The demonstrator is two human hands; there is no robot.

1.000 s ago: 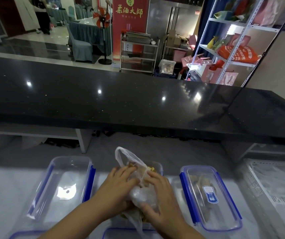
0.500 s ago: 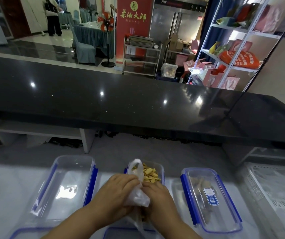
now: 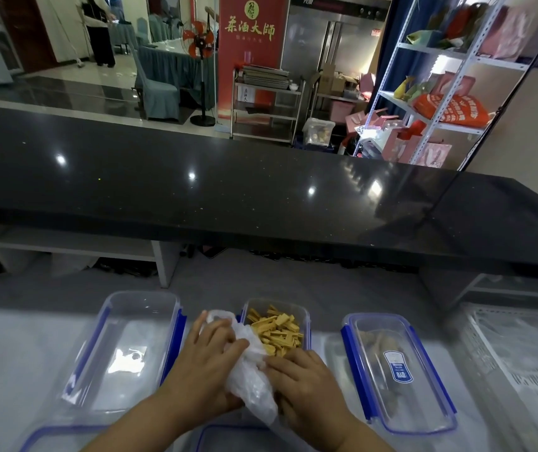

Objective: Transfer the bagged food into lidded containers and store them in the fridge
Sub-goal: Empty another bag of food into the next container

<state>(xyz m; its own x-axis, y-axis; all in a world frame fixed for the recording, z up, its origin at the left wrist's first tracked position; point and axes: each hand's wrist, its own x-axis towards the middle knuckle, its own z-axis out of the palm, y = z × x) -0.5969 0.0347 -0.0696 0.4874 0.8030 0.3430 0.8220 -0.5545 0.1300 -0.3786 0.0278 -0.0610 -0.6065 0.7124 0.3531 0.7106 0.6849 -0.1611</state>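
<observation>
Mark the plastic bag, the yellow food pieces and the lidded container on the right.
plastic bag (image 3: 251,386), head view, crumpled middle
yellow food pieces (image 3: 275,331), head view, middle of the pile
lidded container (image 3: 398,370), head view, label on its lid

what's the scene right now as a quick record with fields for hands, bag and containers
left hand: grips crumpled clear plastic bag
right hand: fingers curl on the bag's right side
middle clear rectangular container: lid off, holds yellow food strips, bag over its near end
left clear blue-clipped container: no food seen inside
right lidded blue-clipped container: brownish contents, dimly seen
</observation>
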